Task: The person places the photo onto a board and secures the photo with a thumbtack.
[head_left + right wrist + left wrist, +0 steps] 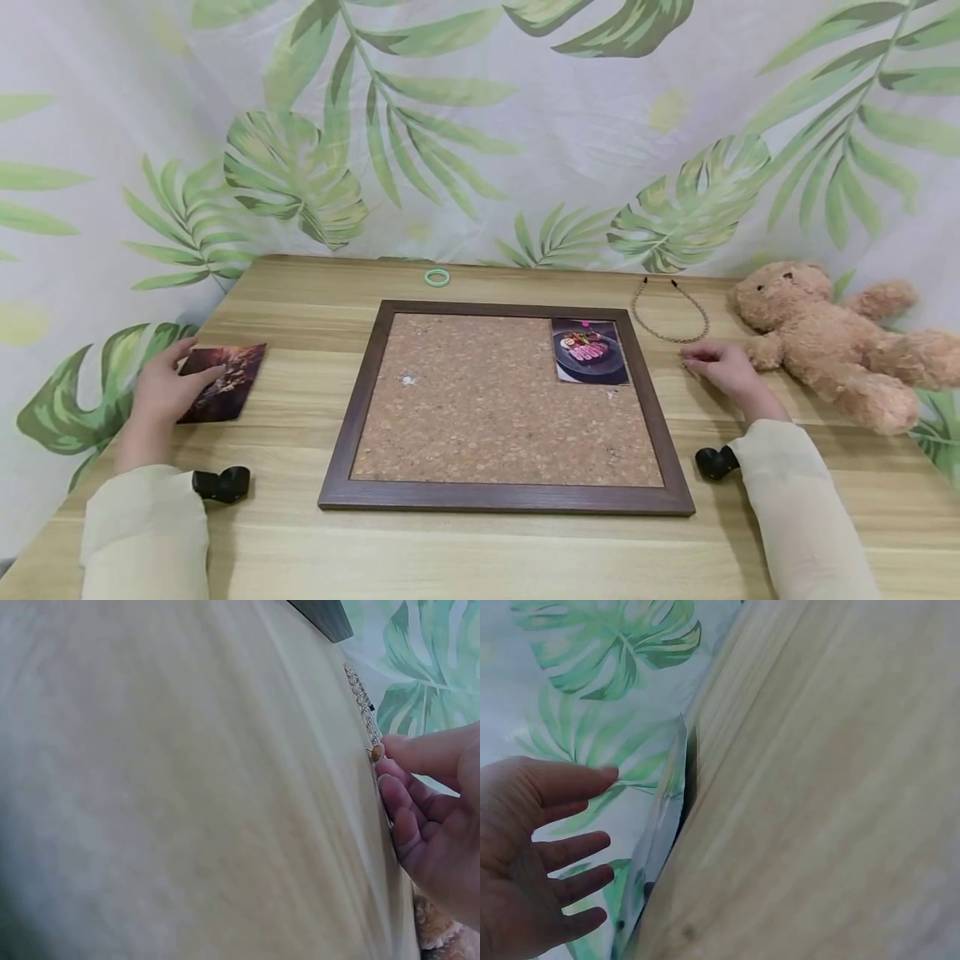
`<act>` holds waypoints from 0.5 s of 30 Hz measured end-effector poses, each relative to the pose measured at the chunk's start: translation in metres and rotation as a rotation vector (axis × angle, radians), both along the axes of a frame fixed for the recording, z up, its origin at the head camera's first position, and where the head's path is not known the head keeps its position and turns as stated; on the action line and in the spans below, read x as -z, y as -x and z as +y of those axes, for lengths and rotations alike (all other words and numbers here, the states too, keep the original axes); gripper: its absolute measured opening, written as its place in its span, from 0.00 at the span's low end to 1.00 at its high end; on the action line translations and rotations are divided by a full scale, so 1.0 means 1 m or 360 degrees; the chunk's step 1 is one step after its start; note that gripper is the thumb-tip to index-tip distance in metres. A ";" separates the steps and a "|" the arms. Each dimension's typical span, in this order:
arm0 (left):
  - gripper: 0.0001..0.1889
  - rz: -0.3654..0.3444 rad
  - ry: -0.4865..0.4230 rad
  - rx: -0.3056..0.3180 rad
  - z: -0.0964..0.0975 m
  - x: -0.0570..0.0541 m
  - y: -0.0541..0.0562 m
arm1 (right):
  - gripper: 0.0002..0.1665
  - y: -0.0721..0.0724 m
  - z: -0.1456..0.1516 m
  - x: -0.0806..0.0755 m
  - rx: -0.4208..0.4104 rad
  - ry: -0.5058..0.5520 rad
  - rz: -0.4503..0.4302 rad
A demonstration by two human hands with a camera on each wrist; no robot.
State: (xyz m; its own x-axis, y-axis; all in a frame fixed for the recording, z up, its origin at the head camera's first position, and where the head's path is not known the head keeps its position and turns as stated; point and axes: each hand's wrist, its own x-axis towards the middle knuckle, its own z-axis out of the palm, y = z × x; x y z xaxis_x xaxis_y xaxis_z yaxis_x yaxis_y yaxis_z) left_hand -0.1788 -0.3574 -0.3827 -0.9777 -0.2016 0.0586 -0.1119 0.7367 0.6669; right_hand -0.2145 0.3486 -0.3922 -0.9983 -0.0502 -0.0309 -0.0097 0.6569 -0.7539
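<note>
Out at the left side of the table, my left hand point(167, 385) reaches over a dark photo point(232, 383) with reddish-orange tones. Its fingers point(576, 847) are spread, thumb apart, beside the photo's edge point(676, 780) in the left wrist view. My right hand point(723, 367) pinches a small gold-headed push pin point(376, 753) between thumb and fingertips, its thin point facing outward. Between the hands lies a framed cork board point(495, 417). A photo of sliced meat on a dark plate point(588, 354) is fixed at its upper right by a pink push pin point(586, 323).
Past the right hand lie a beaded chain point(688, 340) with dark ends and a plush teddy bear point(832, 342). A green ring point(437, 277) sits behind the board near the table's back edge. A leaf-print curtain point(465, 133) hangs behind the table.
</note>
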 end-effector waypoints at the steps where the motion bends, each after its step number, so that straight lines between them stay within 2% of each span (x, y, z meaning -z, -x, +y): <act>1: 0.37 -0.0005 0.0027 -0.0014 -0.001 0.002 0.000 | 0.20 0.000 0.001 0.001 -0.0006 -0.0015 0.0009; 7: 0.37 -0.0104 0.0132 -0.0025 -0.004 0.012 0.001 | 0.19 -0.002 0.004 0.005 -0.0042 -0.0099 0.0007; 15: 0.37 -0.0084 0.0316 -0.0031 -0.002 0.015 0.003 | 0.17 -0.002 0.000 0.007 0.0008 -0.0133 0.0071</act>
